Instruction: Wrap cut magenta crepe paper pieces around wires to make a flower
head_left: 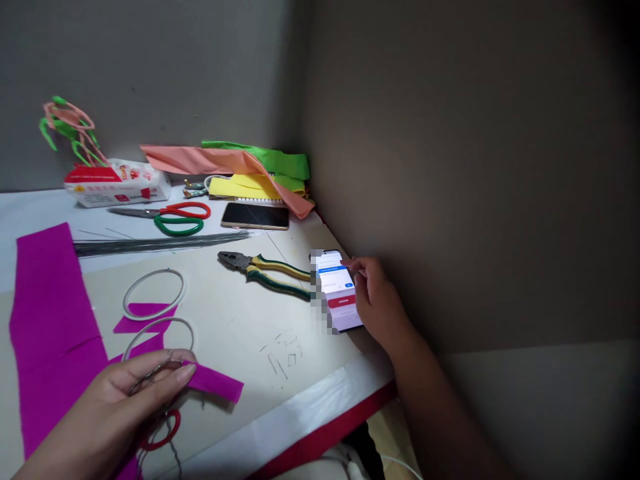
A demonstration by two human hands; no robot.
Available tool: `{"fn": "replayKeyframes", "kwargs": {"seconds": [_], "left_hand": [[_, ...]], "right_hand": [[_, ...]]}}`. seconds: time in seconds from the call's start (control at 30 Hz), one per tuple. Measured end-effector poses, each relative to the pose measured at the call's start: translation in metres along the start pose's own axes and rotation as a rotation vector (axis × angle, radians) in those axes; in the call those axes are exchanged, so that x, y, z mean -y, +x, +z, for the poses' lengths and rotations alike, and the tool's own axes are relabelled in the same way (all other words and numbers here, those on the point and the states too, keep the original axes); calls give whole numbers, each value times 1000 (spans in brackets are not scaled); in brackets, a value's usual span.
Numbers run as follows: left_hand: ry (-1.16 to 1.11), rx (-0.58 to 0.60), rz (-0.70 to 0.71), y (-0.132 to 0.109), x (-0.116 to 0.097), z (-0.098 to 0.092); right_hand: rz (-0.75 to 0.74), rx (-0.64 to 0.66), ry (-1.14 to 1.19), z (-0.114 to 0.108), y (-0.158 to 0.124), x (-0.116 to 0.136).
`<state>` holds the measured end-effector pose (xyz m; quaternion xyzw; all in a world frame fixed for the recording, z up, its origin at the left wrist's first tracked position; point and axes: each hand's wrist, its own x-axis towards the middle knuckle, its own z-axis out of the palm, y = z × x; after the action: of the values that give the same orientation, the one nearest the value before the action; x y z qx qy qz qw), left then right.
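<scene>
At the lower left, my left hand (145,383) pinches a purple strip (217,383) between thumb and fingers. A thin twisted wire passes through the same fingers. My right hand (377,297) is at the right edge of the table, holding nothing, one fingertip on the lit screen of a smartphone (336,293); part of the phone is pixelated. Pliers (245,263) with green and yellow handles lie open beside it. Two white rings (155,293) rest behind my left hand, near small purple pieces (145,320). A red loop (165,430) shows beneath the hand, mostly hidden.
A large purple sheet (55,347) covers the table's left. Behind lie a wire bundle (165,245), scissors (150,213), a dark-screened phone (256,216), and folded coloured sheets (245,187). A red-and-white packet (120,183) stands near the wall (150,73), with green and pink twisted pieces above.
</scene>
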<state>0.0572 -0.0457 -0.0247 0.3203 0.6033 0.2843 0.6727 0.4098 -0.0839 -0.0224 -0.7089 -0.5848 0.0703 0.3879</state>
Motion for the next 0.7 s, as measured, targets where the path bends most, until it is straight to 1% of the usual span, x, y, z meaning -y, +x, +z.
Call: {"fn": "replayKeyframes", "kwargs": {"seconds": [0.1,0.17,0.27,0.33,0.43,0.63,0.7], "left_hand": [[23,-31,25,-3,-1,3],[55,-60,73,-8,-2,8],[81,-58,100,-13,-3,15],[81,-64,102,-14,-4,16],[75,-64,108,-13,-4,14],[72,12,45,-10,-8,10],[109,3,106,-9,-8,10]], "right_hand": [[14,-72,22,-6,-10,6],[8,-99,-10,-8,-18,7],[-33,-124,-90,-8,-26,3],[-49,-115,-128,-7,-29,0],[-35,-75,-147,-6,-28,-1],[-27,-55,-171,-5,-27,-2],[-5,-35,-188,-5,-27,-2]]}}
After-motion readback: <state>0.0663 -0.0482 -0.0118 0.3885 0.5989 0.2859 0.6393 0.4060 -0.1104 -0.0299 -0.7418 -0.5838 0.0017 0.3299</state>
